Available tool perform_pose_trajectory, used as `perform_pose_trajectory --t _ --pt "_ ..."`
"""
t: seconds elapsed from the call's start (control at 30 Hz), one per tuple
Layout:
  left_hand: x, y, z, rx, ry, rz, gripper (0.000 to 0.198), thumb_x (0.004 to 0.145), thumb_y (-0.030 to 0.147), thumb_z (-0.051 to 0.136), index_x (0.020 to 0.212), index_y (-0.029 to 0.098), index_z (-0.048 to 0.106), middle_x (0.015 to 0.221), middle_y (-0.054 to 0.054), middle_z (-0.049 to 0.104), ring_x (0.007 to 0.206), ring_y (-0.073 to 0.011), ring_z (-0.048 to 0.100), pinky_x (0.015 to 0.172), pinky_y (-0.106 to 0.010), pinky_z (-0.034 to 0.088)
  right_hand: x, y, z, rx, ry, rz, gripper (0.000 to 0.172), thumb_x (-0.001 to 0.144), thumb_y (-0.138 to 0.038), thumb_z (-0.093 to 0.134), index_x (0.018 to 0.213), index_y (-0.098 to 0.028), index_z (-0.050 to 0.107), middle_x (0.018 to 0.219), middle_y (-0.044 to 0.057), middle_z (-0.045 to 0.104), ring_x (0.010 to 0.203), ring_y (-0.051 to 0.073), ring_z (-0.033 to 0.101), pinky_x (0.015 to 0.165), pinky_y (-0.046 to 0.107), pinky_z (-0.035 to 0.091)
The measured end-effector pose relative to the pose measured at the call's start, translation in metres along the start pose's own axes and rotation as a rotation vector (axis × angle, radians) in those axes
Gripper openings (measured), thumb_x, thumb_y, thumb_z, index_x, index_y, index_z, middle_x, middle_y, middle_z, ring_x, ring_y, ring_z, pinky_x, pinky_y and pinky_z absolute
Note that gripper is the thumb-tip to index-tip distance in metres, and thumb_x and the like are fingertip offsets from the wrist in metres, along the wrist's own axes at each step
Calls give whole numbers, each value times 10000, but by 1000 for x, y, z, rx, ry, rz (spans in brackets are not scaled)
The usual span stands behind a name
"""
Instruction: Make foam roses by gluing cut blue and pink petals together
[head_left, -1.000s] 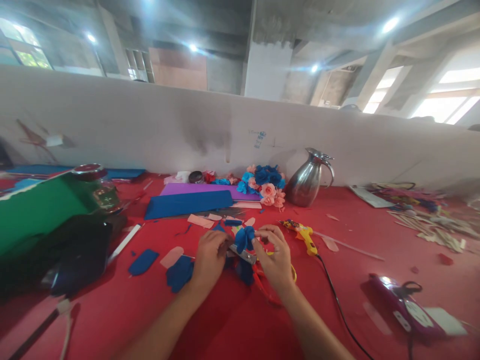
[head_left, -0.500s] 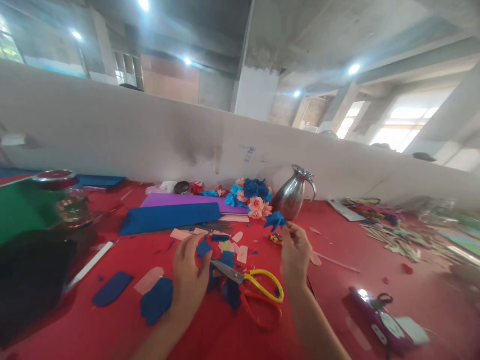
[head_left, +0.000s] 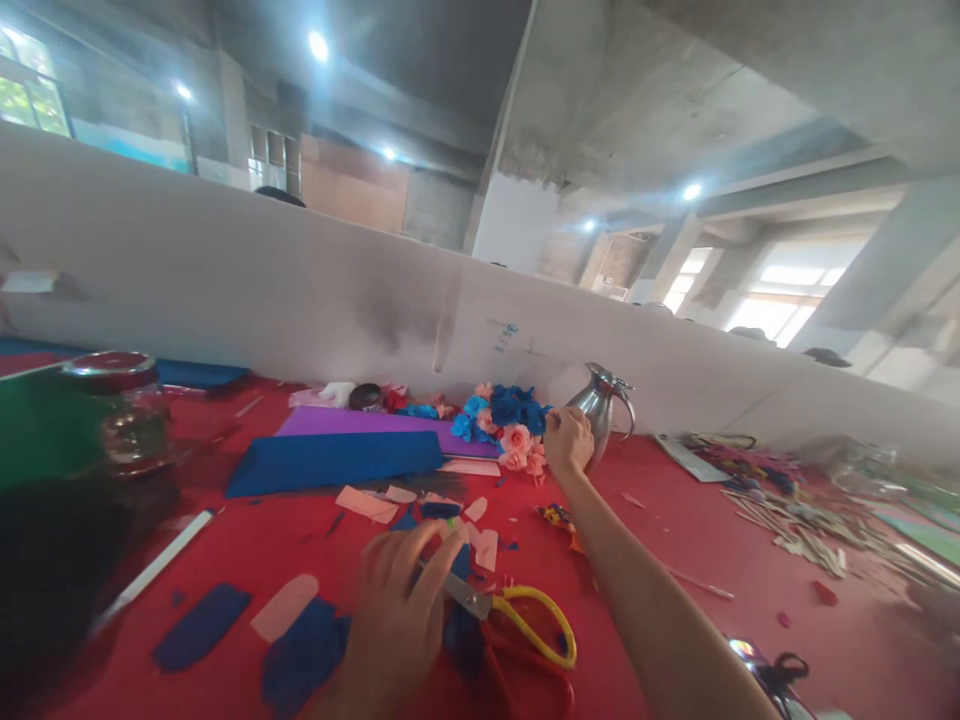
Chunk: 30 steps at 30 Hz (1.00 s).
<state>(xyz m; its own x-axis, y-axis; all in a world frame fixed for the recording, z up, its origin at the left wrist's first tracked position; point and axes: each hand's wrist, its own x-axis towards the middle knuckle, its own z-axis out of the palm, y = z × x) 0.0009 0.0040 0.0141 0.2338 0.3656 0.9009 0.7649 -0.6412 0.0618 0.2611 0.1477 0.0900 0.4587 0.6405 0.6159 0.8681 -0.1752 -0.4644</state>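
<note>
My right hand (head_left: 568, 440) reaches to the pile of paper flowers, its fingers pinched at a dark blue paper flower (head_left: 538, 414) on the pile's right side; my fingers partly hide it. Pink paper flowers (head_left: 516, 440) and light blue ones lie in the same pile. My left hand (head_left: 401, 600), slightly blurred, hovers low over the paper scraps with thumb and fingers apart. Just right of it lie scissors (head_left: 536, 625) with one yellow and one red handle, their blades partly behind the fingers. Dark blue paper pieces (head_left: 304, 655) lie left of this hand.
A metal jug (head_left: 596, 400) stands behind my right hand. Folded blue paper (head_left: 337, 463) lies over a purple sheet (head_left: 360, 421). On the left are a lidded jar (head_left: 131, 420) and a white strip (head_left: 161, 560); thin sticks (head_left: 787, 520) lie at right. A low white wall (head_left: 300, 290) borders the table.
My right hand has moved forward and left, taking the blue flower to the pile. My left hand has come nearer and right, toward the scissors, its fingers lower over the scraps.
</note>
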Motion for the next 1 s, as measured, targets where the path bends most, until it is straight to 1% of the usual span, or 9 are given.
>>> perform_pose_trajectory --t 0.13,0.23,0.33,0.43,0.53,0.6,0.73,0.87,1.0 --pt "-1 1 1 19 13 14 364 818 87 496 1119 230 642 1085 -104 661 965 -236 575 934 -421 372 0 -2 16 -26 -104 -3 252 869 -269 506 949 -232 741 1135 68 650 1048 242 520 864 344 387" --pt "1 3 -1 20 -27 28 397 806 56 476 1114 246 640 1079 -91 672 957 -224 583 936 -415 362 1 2 21 -12 -207 -47 243 853 -268 530 957 -253 749 1095 50 682 1035 226 546 893 325 402" --pt "6 3 -5 19 -49 36 390 806 53 461 1094 238 648 1053 -85 680 942 -225 587 917 -407 361 4 13 14 22 -266 -103 320 847 -200 506 1082 -248 718 1124 43 686 1061 196 567 965 306 387" --pt "8 2 -5 11 -106 -10 365 811 55 456 1061 229 657 1051 -86 677 964 -239 582 906 -417 361 5 30 -5 55 -282 -136 409 848 -144 456 1202 -193 655 1228 65 648 1134 179 560 1027 297 360" --pt "4 0 2 2 -176 -39 337 825 62 468 1037 241 660 1044 -72 673 958 -232 584 891 -412 365 3 44 -22 89 -343 -158 435 833 -121 448 1212 -193 647 1222 44 663 1108 160 596 974 252 418" --pt "0 -1 7 -3 -203 -50 307 833 75 488 1020 244 663 1023 -63 675 945 -223 587 871 -396 375 1 47 -25 105 -393 -161 450 811 -101 456 1203 -198 654 1159 30 698 1041 155 638 914 231 459" --pt "-6 -3 12 -8 -255 -45 306 825 69 494 1002 246 669 998 -48 684 940 -211 594 837 -371 385 2 38 -15 121 -432 -157 496 779 -56 453 1210 -202 649 1131 14 712 1034 155 653 895 226 475" --pt "-3 -8 9 27 -311 -4 334 784 40 495 989 236 671 999 -49 697 932 -212 605 850 -383 372 6 27 -3 116 -438 -151 512 772 -44 440 1229 -171 632 1185 33 688 1064 146 642 912 214 464" --pt "1 -9 5 69 -335 14 378 747 20 490 1001 229 676 1053 -73 694 950 -225 606 893 -417 349 7 36 -3 77 -448 -126 524 776 -36 418 1230 -186 631 1186 25 687 1052 134 642 899 199 463"
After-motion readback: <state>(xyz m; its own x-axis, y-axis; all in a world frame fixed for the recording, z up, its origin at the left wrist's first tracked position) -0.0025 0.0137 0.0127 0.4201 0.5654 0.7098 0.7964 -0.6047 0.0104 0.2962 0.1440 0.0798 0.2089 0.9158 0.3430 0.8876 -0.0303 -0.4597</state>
